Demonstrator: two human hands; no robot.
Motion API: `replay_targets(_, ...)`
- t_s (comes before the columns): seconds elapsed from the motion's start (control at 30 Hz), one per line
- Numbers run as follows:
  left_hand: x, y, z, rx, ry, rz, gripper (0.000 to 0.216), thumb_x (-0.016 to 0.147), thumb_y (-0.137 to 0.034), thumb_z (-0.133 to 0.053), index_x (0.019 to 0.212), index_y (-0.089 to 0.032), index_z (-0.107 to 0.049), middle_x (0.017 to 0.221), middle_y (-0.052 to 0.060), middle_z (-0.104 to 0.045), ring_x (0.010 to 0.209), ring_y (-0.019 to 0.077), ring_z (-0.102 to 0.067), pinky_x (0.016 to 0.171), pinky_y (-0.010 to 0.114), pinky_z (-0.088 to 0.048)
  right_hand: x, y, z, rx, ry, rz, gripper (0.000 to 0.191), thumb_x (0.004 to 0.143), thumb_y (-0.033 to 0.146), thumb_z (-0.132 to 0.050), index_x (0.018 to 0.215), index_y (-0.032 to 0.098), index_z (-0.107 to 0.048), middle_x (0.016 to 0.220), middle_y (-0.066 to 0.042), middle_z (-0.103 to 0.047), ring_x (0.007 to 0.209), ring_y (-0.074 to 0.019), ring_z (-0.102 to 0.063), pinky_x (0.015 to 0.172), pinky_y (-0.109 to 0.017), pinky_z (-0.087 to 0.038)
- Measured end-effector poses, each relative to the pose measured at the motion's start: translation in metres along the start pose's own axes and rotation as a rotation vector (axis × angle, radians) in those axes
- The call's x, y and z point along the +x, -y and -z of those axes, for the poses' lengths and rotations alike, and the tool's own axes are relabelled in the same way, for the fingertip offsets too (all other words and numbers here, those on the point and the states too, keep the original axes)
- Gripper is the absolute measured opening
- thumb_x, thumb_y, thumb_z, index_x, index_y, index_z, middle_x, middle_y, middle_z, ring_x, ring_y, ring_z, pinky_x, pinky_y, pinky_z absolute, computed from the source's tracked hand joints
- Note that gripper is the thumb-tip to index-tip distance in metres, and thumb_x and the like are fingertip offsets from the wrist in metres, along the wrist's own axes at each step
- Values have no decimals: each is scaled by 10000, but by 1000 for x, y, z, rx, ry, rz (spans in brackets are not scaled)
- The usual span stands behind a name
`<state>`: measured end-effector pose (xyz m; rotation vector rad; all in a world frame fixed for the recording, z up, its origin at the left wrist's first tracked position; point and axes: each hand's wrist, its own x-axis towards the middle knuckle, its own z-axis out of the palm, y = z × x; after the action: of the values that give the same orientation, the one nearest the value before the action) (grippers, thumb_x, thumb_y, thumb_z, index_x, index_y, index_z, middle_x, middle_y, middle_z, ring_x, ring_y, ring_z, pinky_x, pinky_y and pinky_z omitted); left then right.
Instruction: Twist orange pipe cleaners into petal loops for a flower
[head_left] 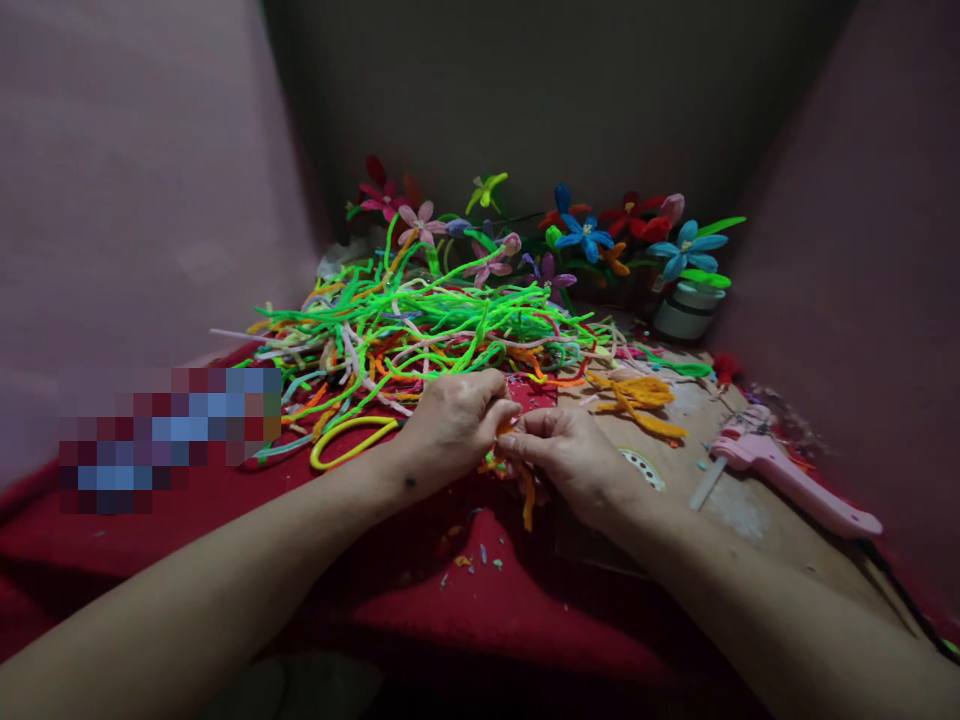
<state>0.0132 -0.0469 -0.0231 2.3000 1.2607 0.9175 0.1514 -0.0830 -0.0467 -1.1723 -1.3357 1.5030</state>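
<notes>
So the action is all around one orange fuzzy strip [529, 500], held low above the red-covered table [120, 540], around the middle of its near edge. The left hand [454, 425] and right hand [574, 455] come together with fingertips nearly meeting. Both look pinched on that orange stuff, the right grip with thumb against fingers, the left more curled over, so I can't really see its contact point.

For this bit, looks like fine fingertip work to me. I'd hold firm with the left as an anchor, let the right do small adjustments, and keep the pinch close to where the strands meet so the loose end doesn't swing. Don't squash the fuzz too hard either.

Direction-wise: the free tail hangs out below the fingers with its tip toward the table's near edge, so the visible part's long axis runs roughly away from the far edge, near enough straight. The other end is hidden in the fingers, can't tell how it lies.

Around it: a green stem pile [465, 310] toward the far edge, a yellow loop [352, 445] beside the left forearm, and a pink glue gun [802, 480] toward the right edge.
</notes>
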Motion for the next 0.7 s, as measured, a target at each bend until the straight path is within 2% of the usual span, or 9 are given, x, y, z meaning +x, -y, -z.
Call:
replay_targets(0.07,1,1,1,-58,34,27,145,745,-217,-544,628,-138,-582,560,-14,-530,537,94,-448,529,231,-322,1,-1,1,35,5,-4,236,677,299,-631,517,146,-548,408,33,-489,303,-60,-382,312,-190,-300)
replay_targets(0.2,7,9,8,-509,223,253,264,776,-368,-558,626,-151,-543,446,-57,-427,381,55,-335,394,200,-247,4,-3,5,160,18,3,213,681,301,-659,569,141,-575,472,9,-547,346,-61,-416,351,-194,-309)
replay_targets(0.3,9,12,10,-683,274,318,354,787,-448,-552,595,-153,-507,408,-57,-417,332,43,-310,350,190,-209,7,-5,8,203,20,5,194,677,289,-673,591,138,-586,514,-7,-581,373,-66,-438,370,-198,-306)
replay_targets(0.47,7,10,8,-713,272,337,225,757,-362,-624,715,-142,-594,439,-53,-477,356,36,-354,355,161,-229,8,-7,10,185,31,20,188,684,288,-666,598,136,-598,498,-1,-571,364,-75,-433,366,-211,-305)
replay_targets(0.6,6,4,7,-705,237,377,207,755,-335,-625,718,-133,-593,458,-52,-477,383,37,-373,375,153,-258,8,-7,9,170,16,39,191,688,285,-658,584,142,-586,471,12,-547,358,-71,-411,361,-211,-289)
replay_targets(0.7,4,-1,8,-673,287,353,195,737,-307,-642,704,-121,-595,478,-39,-496,405,40,-390,391,156,-267,6,-6,8,141,-43,39,158,675,244,-654,577,147,-577,453,31,-524,350,-58,-384,359,-202,-272)
